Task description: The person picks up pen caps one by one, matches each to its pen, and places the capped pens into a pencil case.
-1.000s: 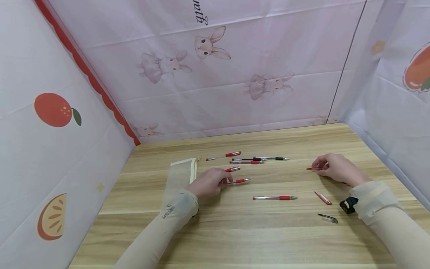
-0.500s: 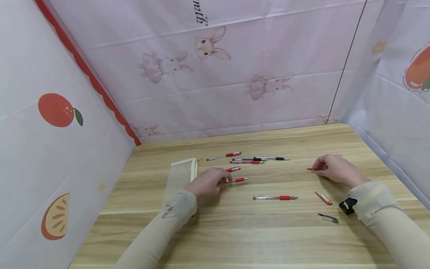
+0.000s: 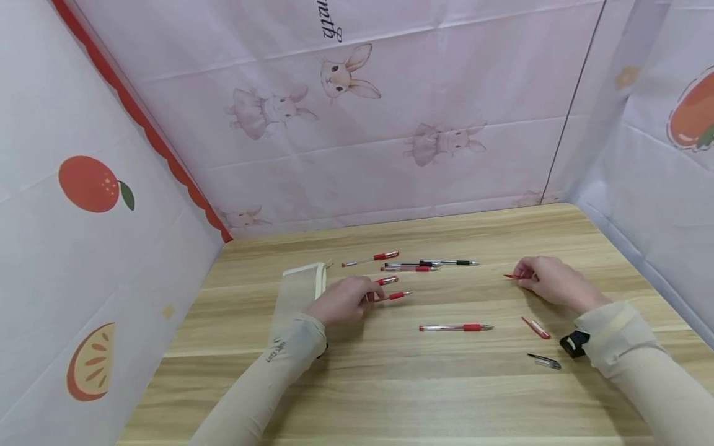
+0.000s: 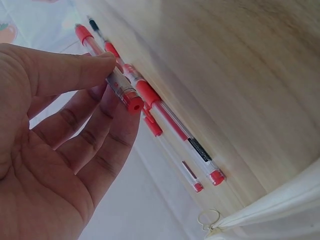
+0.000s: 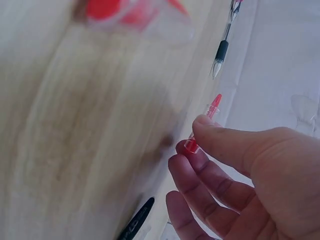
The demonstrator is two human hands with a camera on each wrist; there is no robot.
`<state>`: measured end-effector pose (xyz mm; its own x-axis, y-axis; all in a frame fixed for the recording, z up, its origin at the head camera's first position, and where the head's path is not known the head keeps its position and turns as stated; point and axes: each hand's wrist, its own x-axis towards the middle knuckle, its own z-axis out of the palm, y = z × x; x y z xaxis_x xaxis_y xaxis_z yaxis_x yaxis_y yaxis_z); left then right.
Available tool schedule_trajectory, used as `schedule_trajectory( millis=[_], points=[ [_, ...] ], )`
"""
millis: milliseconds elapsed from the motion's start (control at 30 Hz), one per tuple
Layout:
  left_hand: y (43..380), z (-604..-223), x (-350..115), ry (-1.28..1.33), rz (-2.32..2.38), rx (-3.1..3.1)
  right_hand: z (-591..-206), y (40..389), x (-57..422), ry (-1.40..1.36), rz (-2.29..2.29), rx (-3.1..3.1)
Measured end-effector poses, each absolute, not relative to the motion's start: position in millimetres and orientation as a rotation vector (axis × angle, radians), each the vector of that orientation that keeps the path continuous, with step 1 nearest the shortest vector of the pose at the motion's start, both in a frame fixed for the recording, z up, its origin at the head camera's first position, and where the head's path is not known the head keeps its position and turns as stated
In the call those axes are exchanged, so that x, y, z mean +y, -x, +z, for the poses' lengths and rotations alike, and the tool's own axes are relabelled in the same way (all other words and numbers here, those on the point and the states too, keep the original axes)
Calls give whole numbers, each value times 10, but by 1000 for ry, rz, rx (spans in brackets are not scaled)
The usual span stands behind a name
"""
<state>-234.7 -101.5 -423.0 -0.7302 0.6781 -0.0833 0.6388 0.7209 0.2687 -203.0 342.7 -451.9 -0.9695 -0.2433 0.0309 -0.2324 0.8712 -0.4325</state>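
Note:
In the head view my left hand (image 3: 343, 300) pinches an uncapped red gel pen (image 3: 397, 296), its tip toward the right. The left wrist view shows the thumb and fingers on the clear barrel (image 4: 120, 86) near its red end plug. On the right side of the table, my right hand (image 3: 552, 282) holds a small red pen cap (image 3: 510, 276), clip side leftward. Thumb and index finger pinch the clear cap (image 5: 215, 105) in the right wrist view. Between the hands, nearer the front, lies another uncapped red pen (image 3: 456, 327).
A loose red cap (image 3: 537, 328) and a black cap (image 3: 544, 361) lie before the right hand. Behind the left hand are capped red pens (image 3: 385, 255) and a cluster with a black pen (image 3: 463, 262). A pale mesh pouch (image 3: 295, 294) lies beside the left forearm.
The left hand's pen tip has risen slightly and shifted a little left. The right hand's cap has also moved slightly left and up. The things on the table stay put.

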Motion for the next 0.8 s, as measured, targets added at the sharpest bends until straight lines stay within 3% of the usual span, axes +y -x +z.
schedule_trajectory(
  millis=[800],
  points=[
    [2363, -4170, -968, -1114, 358, 2740, -4358, 1969, 2970, 506, -845, 2977]
  ],
)
